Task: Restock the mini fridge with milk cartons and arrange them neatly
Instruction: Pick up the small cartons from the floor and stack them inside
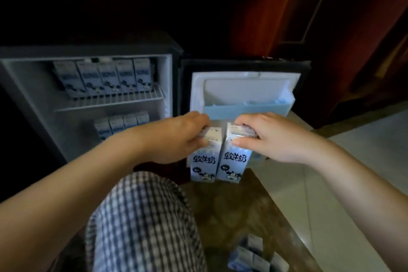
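A person crouches before an open mini fridge [33,77], the left hand [176,137] and right hand [271,137] each with fingers closed around the top of a blue-and-white milk carton [204,161], the second carton [234,161] touching it side by side, both upright in front of the open door [242,86]. Inside, five cartons [106,78] line the upper wire shelf [123,96] and four more [121,123] stand below. A few loose cartons [251,256] lie on the floor [353,161] beside a checked trouser knee [143,216].
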Tool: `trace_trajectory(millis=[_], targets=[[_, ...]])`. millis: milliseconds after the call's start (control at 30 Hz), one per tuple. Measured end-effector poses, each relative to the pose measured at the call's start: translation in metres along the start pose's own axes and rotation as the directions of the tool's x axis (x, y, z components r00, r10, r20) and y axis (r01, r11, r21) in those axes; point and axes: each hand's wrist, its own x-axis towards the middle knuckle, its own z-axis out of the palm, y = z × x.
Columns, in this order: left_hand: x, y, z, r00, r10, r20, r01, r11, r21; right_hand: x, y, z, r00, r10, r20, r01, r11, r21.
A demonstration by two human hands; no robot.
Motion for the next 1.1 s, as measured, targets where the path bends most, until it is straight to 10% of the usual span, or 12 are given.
trace_trajectory(millis=[233,533,833,1100], targets=[[-0.045,-0.057,-0.036,0.935,-0.115,-0.335,0.133,0.991,0.031,0.061,-0.050,-0.020,0.977,-0.051,-0.209,0.025,0.992,-0.124],[-0.078,-0.137,-0.034,0.681,-0.347,-0.645,0.382,0.920,-0.092,0.144,-0.118,-0.003,0.908,-0.110,-0.405,0.143,0.988,0.052],[-0.075,-0.217,-0.016,0.411,-0.521,-0.748,0.504,0.814,-0.290,0.236,-0.159,0.053,0.865,0.035,-0.501,0.163,0.924,0.345],[-0.057,-0.264,-0.006,0.356,-0.628,-0.692,0.623,0.711,-0.325,0.296,-0.177,0.100,0.839,0.053,-0.541,0.184,0.908,0.376]])
